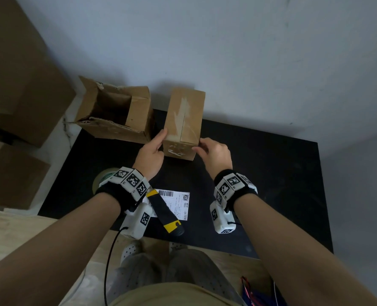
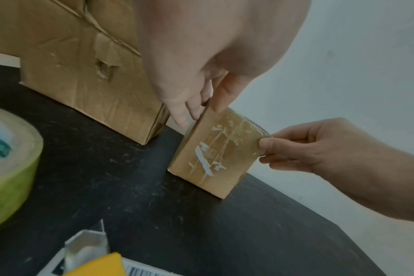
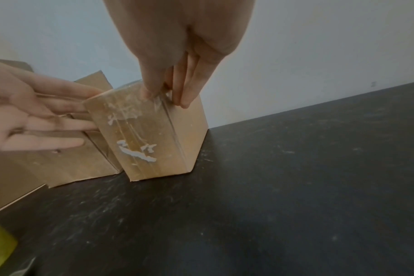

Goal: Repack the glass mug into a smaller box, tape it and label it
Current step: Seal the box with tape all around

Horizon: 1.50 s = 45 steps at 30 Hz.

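Note:
A small closed cardboard box (image 1: 183, 122) stands on the black table (image 1: 271, 177), with clear tape along its top seam and down its near face (image 2: 213, 160). My left hand (image 1: 162, 138) lies with straight fingers (image 3: 66, 125) flat against the box's left side and its thumb at the top edge. At the near right top corner, my right hand (image 1: 197, 147) pinches the box (image 3: 149, 142) where the tape is crinkled, thumb on the near face and fingers (image 3: 187, 100) on the right side. No mug is visible.
A larger, torn cardboard box (image 1: 116, 113) stands open just left of the small one. Near the front edge lie a tape roll (image 2: 10, 164), a printed shipping label (image 1: 178, 204) and a black and yellow box cutter (image 1: 165, 214). More cartons (image 1: 17, 85) stand at the far left.

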Each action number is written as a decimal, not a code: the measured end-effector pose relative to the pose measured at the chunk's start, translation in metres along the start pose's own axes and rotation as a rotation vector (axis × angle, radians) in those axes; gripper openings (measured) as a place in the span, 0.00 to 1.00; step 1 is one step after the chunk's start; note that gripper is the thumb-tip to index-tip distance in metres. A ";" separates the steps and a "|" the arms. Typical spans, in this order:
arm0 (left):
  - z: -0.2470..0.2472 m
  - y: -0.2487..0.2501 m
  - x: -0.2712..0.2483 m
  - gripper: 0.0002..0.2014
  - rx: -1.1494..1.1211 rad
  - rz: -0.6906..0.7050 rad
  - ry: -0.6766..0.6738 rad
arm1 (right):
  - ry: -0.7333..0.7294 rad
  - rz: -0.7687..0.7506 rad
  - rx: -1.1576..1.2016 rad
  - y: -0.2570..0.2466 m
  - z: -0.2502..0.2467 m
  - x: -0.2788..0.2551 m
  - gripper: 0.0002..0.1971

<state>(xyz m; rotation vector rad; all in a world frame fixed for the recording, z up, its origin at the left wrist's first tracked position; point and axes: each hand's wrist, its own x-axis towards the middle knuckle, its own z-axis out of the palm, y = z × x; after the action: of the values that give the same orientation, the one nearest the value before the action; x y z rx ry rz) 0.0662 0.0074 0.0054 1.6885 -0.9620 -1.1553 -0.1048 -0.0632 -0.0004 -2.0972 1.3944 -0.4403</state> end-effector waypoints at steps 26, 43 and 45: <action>0.019 -0.020 0.044 0.29 -0.283 -0.509 0.082 | 0.049 -0.003 -0.100 0.001 -0.013 -0.002 0.23; 0.032 0.000 0.007 0.25 -0.325 -0.319 -0.013 | -0.037 0.386 0.603 0.024 -0.025 -0.026 0.25; 0.035 0.002 -0.002 0.26 -0.297 -0.302 -0.033 | -0.049 0.416 0.657 0.031 -0.023 -0.035 0.26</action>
<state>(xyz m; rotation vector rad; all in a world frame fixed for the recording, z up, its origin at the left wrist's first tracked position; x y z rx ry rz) 0.0318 0.0008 0.0008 1.6083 -0.5314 -1.4484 -0.1541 -0.0466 -0.0002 -1.2528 1.3712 -0.5709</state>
